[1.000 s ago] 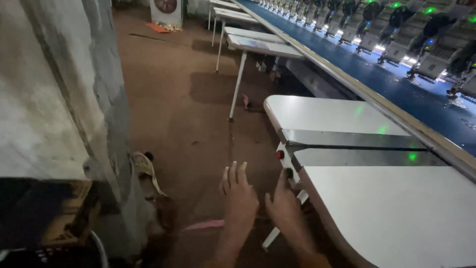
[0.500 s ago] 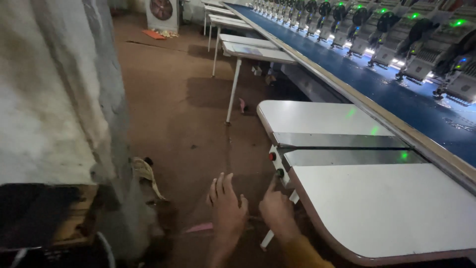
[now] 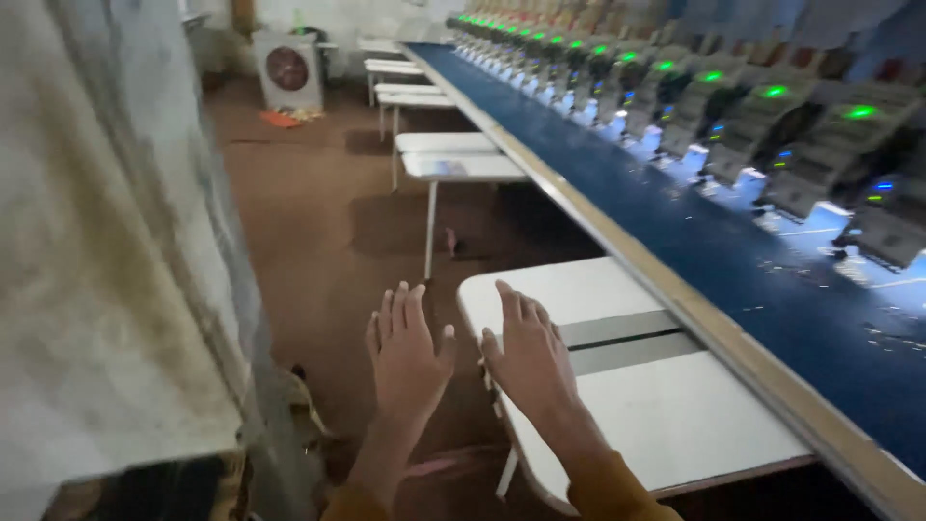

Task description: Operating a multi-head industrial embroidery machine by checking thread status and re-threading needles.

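Head view: two hands, both flat and empty, fingers spread.
Left hand [image 3: 405, 352]: hovers over the floor [image 3: 318, 241], just off the table's left edge.
Right hand [image 3: 529, 352]: over that edge of the white table [image 3: 666, 425], palm down, as if to steady.
Tables: about five along the blue bed [image 3: 733, 260].
Fan [image 3: 286, 69]: one.

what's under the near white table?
Under the near white table: one white leg, brown floor. The tabletop hides the rest. The right hand is over its edge.
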